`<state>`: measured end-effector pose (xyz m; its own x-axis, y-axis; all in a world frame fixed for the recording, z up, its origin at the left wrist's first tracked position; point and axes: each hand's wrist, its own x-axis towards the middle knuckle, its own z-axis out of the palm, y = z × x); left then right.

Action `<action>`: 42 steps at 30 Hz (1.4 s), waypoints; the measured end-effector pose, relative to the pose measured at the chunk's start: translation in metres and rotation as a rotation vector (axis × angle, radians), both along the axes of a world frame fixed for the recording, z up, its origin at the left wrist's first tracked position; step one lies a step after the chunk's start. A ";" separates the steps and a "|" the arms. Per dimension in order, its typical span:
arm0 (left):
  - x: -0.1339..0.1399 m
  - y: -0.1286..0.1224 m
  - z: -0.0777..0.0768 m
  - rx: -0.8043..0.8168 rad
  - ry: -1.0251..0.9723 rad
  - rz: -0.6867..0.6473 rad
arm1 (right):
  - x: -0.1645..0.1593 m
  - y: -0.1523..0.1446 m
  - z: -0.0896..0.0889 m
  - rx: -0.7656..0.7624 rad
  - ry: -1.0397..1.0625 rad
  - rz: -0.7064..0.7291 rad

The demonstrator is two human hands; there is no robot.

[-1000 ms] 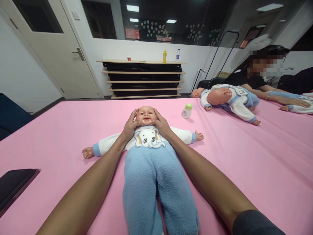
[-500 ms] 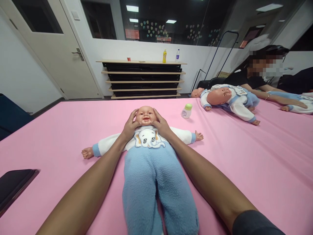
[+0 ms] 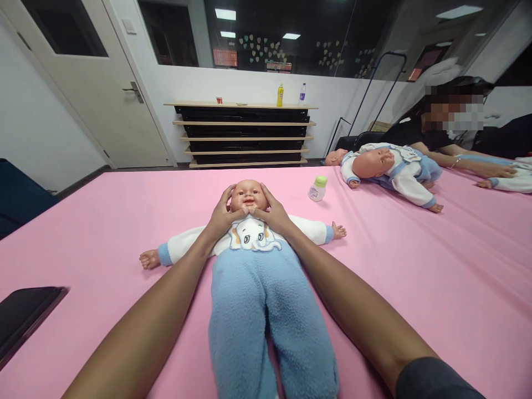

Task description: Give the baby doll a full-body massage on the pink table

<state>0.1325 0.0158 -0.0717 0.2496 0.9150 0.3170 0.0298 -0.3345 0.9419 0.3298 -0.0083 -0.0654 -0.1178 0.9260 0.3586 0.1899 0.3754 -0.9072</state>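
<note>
A baby doll (image 3: 253, 282) lies on its back in the middle of the pink-covered table, in light blue trousers and a white top with an elephant face, its arms spread wide. My left hand (image 3: 222, 216) cups one side of its head, fingers along the cheek and thumb under the chin. On the opposite side my right hand (image 3: 275, 215) mirrors it. The two thumb tips meet, or nearly meet, at the doll's chin. Beyond my right hand stands a small white bottle with a green cap (image 3: 317, 189).
More dolls (image 3: 394, 166) lie at the right, where a co-worker's hand (image 3: 501, 169) rests on another doll. A dark tablet-like object (image 3: 29, 313) sits at the left edge of the pink cover (image 3: 103, 221). Behind are stacked shelves (image 3: 245, 123) with bottles, and a door.
Both thumbs have moved inward from the sides of the doll's mouth to the middle of its chin. The fingers stay at the sides of the head.
</note>
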 end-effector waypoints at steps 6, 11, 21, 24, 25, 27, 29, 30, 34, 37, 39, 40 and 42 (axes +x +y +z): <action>-0.001 0.006 -0.002 0.028 0.005 0.043 | 0.001 0.010 -0.006 -0.021 0.019 -0.044; 0.000 0.006 -0.003 0.010 -0.031 0.017 | 0.001 0.007 -0.004 -0.012 0.019 -0.015; -0.001 0.006 -0.004 0.007 0.021 0.025 | 0.001 0.003 -0.004 -0.003 -0.024 0.000; -0.001 0.008 -0.005 0.020 0.000 0.024 | 0.002 0.007 -0.005 -0.015 -0.024 -0.021; -0.001 0.008 -0.005 0.025 -0.013 0.023 | 0.002 0.008 -0.006 -0.019 -0.022 -0.027; -0.001 0.009 -0.005 0.022 -0.049 0.019 | 0.002 0.010 -0.008 -0.017 -0.011 -0.034; 0.000 0.009 -0.006 0.018 -0.077 0.020 | 0.002 0.011 -0.008 -0.007 -0.003 -0.033; 0.000 0.008 -0.006 0.021 -0.076 0.023 | 0.002 0.011 -0.008 -0.001 -0.006 -0.032; 0.000 0.005 -0.004 0.029 0.000 0.031 | 0.001 0.005 -0.005 0.016 -0.045 -0.003; 0.000 0.003 -0.003 0.027 0.022 0.036 | 0.001 0.001 -0.002 0.014 -0.048 0.010; 0.000 0.003 -0.003 0.022 0.024 0.038 | 0.001 0.001 -0.002 0.006 -0.046 -0.005; 0.000 0.004 -0.003 0.018 0.024 0.039 | 0.001 0.002 -0.002 0.003 -0.045 -0.015; 0.000 0.006 -0.004 0.021 0.011 0.043 | 0.001 0.005 -0.004 -0.003 -0.041 -0.028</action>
